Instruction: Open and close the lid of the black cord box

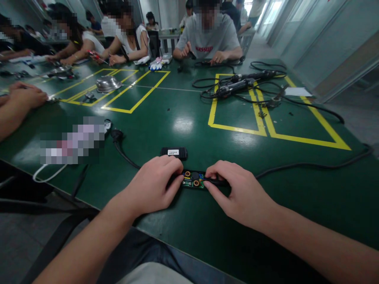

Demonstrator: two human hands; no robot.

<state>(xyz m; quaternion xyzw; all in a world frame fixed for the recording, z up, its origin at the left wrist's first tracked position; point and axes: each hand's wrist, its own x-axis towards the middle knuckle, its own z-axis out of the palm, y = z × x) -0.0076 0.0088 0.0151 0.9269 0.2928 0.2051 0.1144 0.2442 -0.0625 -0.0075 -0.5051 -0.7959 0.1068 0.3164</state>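
Observation:
A small green circuit board (pixel 194 178) with copper ring coils sits in an open black case on the table in front of me. My left hand (pixel 158 182) is closed on the left end of this case, with thumb and fingers pinched at its edge. My right hand (pixel 238 189) pinches the black power cable (pixel 217 182) where it enters the right end. Just behind lies a black case cover (pixel 174 152) with a white label. A black plug (pixel 117 135) rests on the left, its cord running under my left hand. My fingers hide both ends of the board.
A blurred-out object (pixel 74 141) with a white strap lies to the left. Black tools with cables (pixel 237 85) lie at the back right, near yellow tape lines (pixel 237 129). A metal bowl (pixel 108 84) stands at the back left. Co-workers sit across the table; another person's hand (pixel 26 94) is at left.

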